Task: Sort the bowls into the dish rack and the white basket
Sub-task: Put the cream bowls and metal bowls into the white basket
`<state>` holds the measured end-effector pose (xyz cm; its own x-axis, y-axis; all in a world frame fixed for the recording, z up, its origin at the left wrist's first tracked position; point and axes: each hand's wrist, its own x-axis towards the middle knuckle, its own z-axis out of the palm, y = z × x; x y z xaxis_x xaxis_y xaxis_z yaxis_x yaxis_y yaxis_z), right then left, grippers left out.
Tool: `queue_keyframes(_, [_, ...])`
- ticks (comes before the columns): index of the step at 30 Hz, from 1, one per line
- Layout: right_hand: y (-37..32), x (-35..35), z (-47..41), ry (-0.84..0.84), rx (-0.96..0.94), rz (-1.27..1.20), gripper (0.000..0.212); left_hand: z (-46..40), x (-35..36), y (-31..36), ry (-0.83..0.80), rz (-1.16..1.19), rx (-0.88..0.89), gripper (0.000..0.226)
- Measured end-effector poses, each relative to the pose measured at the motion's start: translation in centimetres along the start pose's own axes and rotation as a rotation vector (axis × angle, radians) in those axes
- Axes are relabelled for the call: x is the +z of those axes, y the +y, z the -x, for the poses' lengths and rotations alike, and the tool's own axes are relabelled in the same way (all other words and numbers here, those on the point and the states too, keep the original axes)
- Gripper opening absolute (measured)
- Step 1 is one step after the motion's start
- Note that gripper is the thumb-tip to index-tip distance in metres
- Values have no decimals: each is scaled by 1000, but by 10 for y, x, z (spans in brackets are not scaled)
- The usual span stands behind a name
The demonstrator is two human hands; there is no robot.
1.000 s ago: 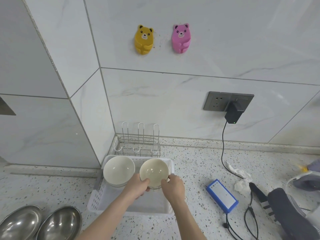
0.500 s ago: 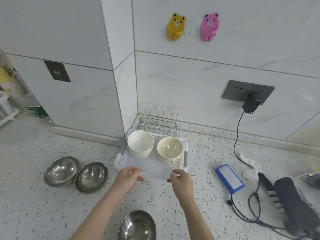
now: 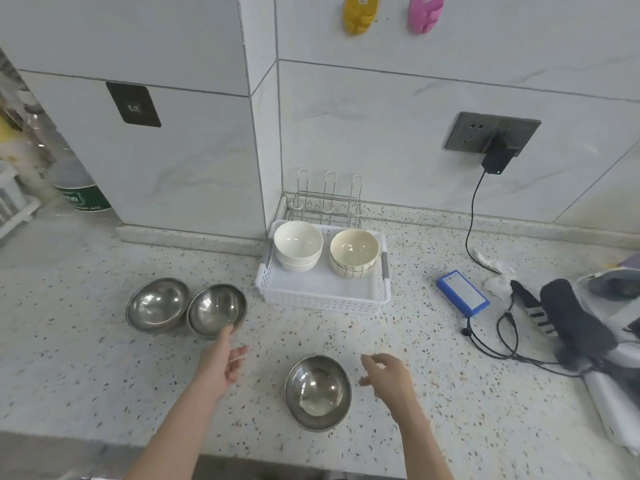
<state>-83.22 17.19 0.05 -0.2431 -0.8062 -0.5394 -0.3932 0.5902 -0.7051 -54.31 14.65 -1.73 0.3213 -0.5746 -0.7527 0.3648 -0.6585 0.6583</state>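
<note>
We've got both hands out over the speckled counter [image 3: 433,393] with nothing in them. Our left hand [image 3: 221,362] has its fingers loosely spread, and one fingertip reaches right up to the near rim of a steel bowl [image 3: 216,309]; can't tell if it actually touches. That bowl sits touching a second steel bowl [image 3: 157,304] on its left. Our right hand [image 3: 389,375] is also relaxed and holding nothing, fingers pointing left toward a third steel bowl [image 3: 318,391], which sits on the counter between our two hands, just apart from the right fingertips. Further back, the white basket [image 3: 322,299] sits near the wall corner with two short stacks in its far half: white bowls [image 3: 298,244] on the left and cream bowls [image 3: 354,251] on the right, the lower cream one showing dark stripes. The near half of the basket has nothing in it. Right behind the basket stands the wire rack [image 3: 327,199], with no bowls on it. Off to the right there's a blue pack [image 3: 462,293] lying flat with a black cable [image 3: 498,351] running by it, and a charger [image 3: 497,157] plugged into the wall socket.
</note>
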Motion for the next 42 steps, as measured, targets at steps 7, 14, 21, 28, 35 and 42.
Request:
queue_keyframes(7, [8,18,40,-124,49,54,24,-17,-26,7,74,94,60,42])
queue_keyframes(14, [17,48,60,-46,-7,105,26,-26,-33,19,20,-12,130,28])
queue_keyframes(21, [9,52,69,68,-3,-71,34,-5,-38,11,-75,-38,202,32])
queue_keyframes(28, [-28,19,59,215,-107,-211,46,17,-20,14,-238,-78,297,37])
queue_keyframes(35, [-74,-22,29,367,-171,-198,52,33,14,28,-277,-173,414,47])
queue_keyframes(42, [-113,-47,-3,386,-227,-67,34,32,31,46,-243,-174,492,61])
